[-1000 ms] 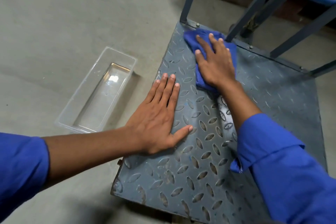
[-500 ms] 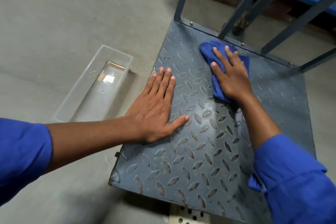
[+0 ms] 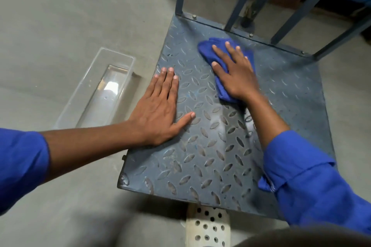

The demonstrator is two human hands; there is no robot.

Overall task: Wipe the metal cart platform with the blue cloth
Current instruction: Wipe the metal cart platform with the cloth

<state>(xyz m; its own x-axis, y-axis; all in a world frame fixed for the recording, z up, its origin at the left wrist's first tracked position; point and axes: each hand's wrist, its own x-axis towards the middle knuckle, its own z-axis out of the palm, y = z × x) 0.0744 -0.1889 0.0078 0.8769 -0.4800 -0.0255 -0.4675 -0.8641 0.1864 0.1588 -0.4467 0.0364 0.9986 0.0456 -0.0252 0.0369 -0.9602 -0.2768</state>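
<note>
The metal cart platform (image 3: 212, 158) is grey-blue tread plate with raised oval studs, lying low on the floor in front of me. A crumpled blue cloth (image 3: 208, 50) lies on its far middle part. My right hand (image 3: 234, 72) presses flat on the cloth, fingers spread, covering most of it. My left hand (image 3: 158, 110) rests flat on the platform's left side, palm down, fingers apart, holding nothing.
A clear plastic tray (image 3: 100, 88) sits on the concrete floor left of the platform. Blue-grey handle bars (image 3: 241, 0) rise from the platform's far edge. A white perforated shoe (image 3: 206, 226) shows below the near edge. Boxes and a blue shelf stand behind.
My right hand has slid the cloth from the far left corner to the right along the far edge, then a little toward me. My left hand stays planted.
</note>
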